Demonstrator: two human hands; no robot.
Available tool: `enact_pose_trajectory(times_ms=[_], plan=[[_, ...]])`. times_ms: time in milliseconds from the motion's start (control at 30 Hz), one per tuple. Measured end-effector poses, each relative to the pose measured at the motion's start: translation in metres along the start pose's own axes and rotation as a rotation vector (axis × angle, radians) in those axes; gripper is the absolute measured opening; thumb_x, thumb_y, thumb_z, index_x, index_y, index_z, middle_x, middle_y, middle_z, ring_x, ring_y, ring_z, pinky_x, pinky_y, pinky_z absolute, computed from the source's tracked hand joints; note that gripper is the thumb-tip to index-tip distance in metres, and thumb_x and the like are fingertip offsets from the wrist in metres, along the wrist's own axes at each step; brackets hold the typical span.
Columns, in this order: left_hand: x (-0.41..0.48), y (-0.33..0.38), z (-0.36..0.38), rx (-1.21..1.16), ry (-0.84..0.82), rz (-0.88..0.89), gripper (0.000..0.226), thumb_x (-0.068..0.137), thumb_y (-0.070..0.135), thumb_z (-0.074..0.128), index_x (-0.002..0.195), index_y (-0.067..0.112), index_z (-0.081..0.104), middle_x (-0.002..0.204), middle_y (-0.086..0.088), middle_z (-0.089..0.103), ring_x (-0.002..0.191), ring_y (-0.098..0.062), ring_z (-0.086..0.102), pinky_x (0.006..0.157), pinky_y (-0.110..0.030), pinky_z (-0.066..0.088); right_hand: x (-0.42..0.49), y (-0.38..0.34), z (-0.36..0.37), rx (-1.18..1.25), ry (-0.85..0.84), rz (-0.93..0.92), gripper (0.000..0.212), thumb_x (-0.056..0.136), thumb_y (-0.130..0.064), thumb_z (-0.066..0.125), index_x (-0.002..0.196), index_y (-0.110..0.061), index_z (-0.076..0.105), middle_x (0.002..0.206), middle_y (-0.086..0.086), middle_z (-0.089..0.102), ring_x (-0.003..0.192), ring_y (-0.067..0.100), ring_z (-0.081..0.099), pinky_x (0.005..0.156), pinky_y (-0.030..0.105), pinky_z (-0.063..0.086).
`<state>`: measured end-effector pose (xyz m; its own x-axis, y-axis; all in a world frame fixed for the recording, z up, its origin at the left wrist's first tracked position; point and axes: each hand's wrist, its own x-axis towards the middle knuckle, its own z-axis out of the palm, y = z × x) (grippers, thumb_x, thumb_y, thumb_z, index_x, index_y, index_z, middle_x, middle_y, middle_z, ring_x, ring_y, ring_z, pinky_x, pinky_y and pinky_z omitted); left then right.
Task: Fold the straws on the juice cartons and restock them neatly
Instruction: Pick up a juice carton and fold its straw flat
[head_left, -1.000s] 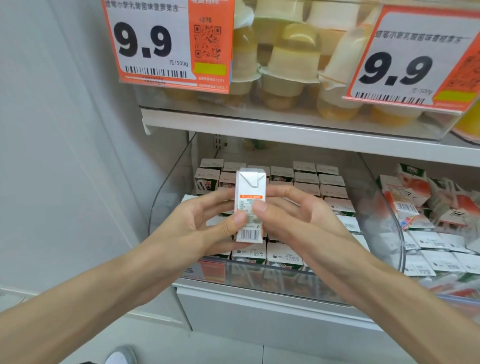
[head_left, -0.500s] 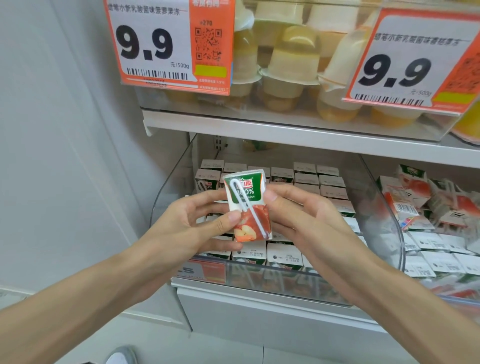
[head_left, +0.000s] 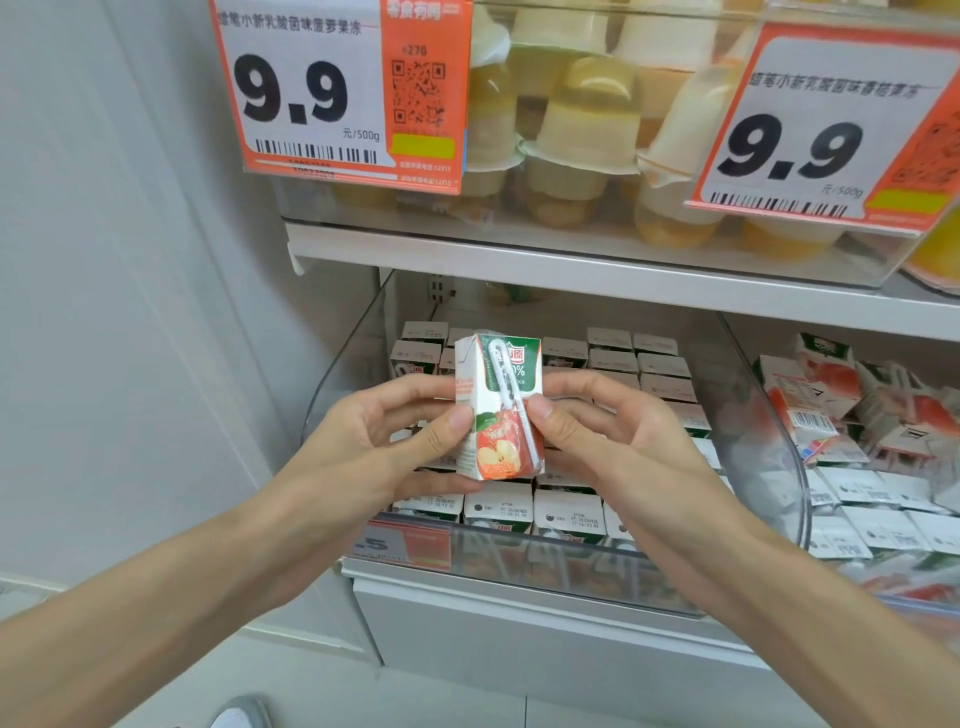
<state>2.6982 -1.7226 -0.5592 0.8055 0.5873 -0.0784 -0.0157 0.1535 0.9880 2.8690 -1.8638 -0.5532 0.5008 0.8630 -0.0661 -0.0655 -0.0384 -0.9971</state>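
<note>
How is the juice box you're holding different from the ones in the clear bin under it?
The held carton is lifted between left hand and right hand, apple picture and straw facing us; the bin cartons stand packed in rows, showing mostly white tops. Both look like the same small juice cartons.

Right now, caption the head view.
Left hand and right hand hold a juice carton, straw facing camera, before a clear bin.

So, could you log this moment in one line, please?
left hand, right hand: gripping juice carton | straw: diagonal on front face
</note>
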Motion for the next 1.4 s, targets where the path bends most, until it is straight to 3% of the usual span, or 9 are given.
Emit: enact_pose_trajectory(times_ms=[200, 333, 467, 600, 800, 900, 1100, 1233, 1400], plan=[[-0.002, 0.004, 0.006, -0.019, -0.034, -0.068, 0.055, 0.086, 0.053, 0.070, 0.131, 0.021, 0.072, 0.116, -0.011, 0.081, 0.097, -0.019, 0.078, 0.069, -0.025, 0.061, -0.004, -0.002, 0.005, 0.107, -0.086, 0.122, 0.041, 0.090, -0.041, 0.078, 0.130, -0.039, 0.067, 0.107, 0.018, 0.081, 0.086, 0.030, 0.079, 0.077, 0.032, 0.064], [-0.003, 0.005, 0.009, -0.049, -0.008, -0.048, 0.055, 0.083, 0.052, 0.073, 0.136, 0.041, 0.063, 0.105, -0.011, 0.081, 0.074, -0.022, 0.073, 0.058, -0.027, 0.057, 0.000, -0.003, 0.006, 0.239, -0.054, 0.217, 0.040, 0.088, -0.043, 0.081, 0.122, -0.022, 0.077, 0.103, 0.021, 0.079, 0.071, 0.026, 0.073, 0.064, 0.028, 0.061], [-0.005, 0.005, 0.009, -0.004, -0.077, -0.040, 0.041, 0.091, 0.051, 0.066, 0.131, 0.046, 0.069, 0.121, -0.005, 0.079, 0.087, -0.026, 0.078, 0.065, -0.027, 0.059, 0.002, -0.003, 0.004, 0.272, -0.021, 0.317, 0.046, 0.080, -0.053, 0.085, 0.107, -0.015, 0.084, 0.086, 0.015, 0.074, 0.063, 0.022, 0.070, 0.058, 0.025, 0.059], [-0.005, 0.004, 0.009, -0.010, -0.072, -0.057, 0.040, 0.091, 0.050, 0.065, 0.131, 0.046, 0.070, 0.119, -0.007, 0.079, 0.092, -0.027, 0.079, 0.065, -0.028, 0.060, 0.005, -0.002, 0.003, 0.275, 0.011, 0.332, 0.055, 0.078, -0.055, 0.085, 0.112, -0.011, 0.082, 0.081, 0.014, 0.071, 0.061, 0.022, 0.070, 0.055, 0.024, 0.058], [-0.003, 0.003, 0.008, -0.009, -0.066, -0.065, 0.043, 0.088, 0.052, 0.067, 0.130, 0.046, 0.070, 0.119, -0.007, 0.079, 0.093, -0.027, 0.079, 0.067, -0.028, 0.060, 0.006, 0.000, 0.002, 0.274, -0.007, 0.332, 0.048, 0.082, -0.049, 0.084, 0.113, -0.011, 0.082, 0.087, 0.016, 0.075, 0.067, 0.023, 0.073, 0.059, 0.025, 0.060], [-0.003, 0.001, 0.005, -0.005, -0.093, -0.054, 0.052, 0.092, 0.046, 0.068, 0.143, 0.053, 0.057, 0.123, -0.007, 0.079, 0.105, -0.031, 0.079, 0.072, -0.029, 0.062, 0.005, 0.001, 0.001, 0.248, -0.017, 0.278, 0.037, 0.090, -0.038, 0.081, 0.123, -0.021, 0.077, 0.107, 0.016, 0.080, 0.080, 0.025, 0.075, 0.068, 0.027, 0.061], [-0.001, -0.004, 0.001, 0.047, -0.075, -0.055, 0.047, 0.097, 0.028, 0.068, 0.144, 0.029, 0.062, 0.123, -0.002, 0.080, 0.110, -0.023, 0.078, 0.085, -0.027, 0.064, 0.002, 0.000, 0.000, 0.009, 0.026, 0.118, 0.048, 0.088, -0.032, 0.083, 0.132, -0.030, 0.064, 0.113, 0.009, 0.081, 0.109, 0.028, 0.078, 0.113, 0.046, 0.050], [-0.001, -0.003, -0.002, 0.090, 0.022, 0.014, 0.050, 0.088, 0.026, 0.081, 0.135, 0.035, 0.069, 0.124, -0.001, 0.079, 0.106, -0.025, 0.079, 0.085, -0.029, 0.065, 0.003, 0.000, 0.003, -0.052, 0.022, 0.121, 0.035, 0.090, -0.039, 0.081, 0.121, -0.025, 0.072, 0.113, 0.000, 0.082, 0.110, 0.020, 0.077, 0.114, 0.047, 0.048], [-0.004, -0.007, 0.004, 0.239, 0.080, 0.184, 0.046, 0.078, 0.036, 0.084, 0.122, 0.046, 0.076, 0.114, 0.007, 0.081, 0.094, -0.020, 0.082, 0.078, -0.030, 0.066, 0.001, 0.002, 0.010, -0.124, 0.028, 0.106, 0.049, 0.079, -0.052, 0.087, 0.121, -0.030, 0.075, 0.116, -0.007, 0.079, 0.105, 0.014, 0.079, 0.109, 0.045, 0.053]])
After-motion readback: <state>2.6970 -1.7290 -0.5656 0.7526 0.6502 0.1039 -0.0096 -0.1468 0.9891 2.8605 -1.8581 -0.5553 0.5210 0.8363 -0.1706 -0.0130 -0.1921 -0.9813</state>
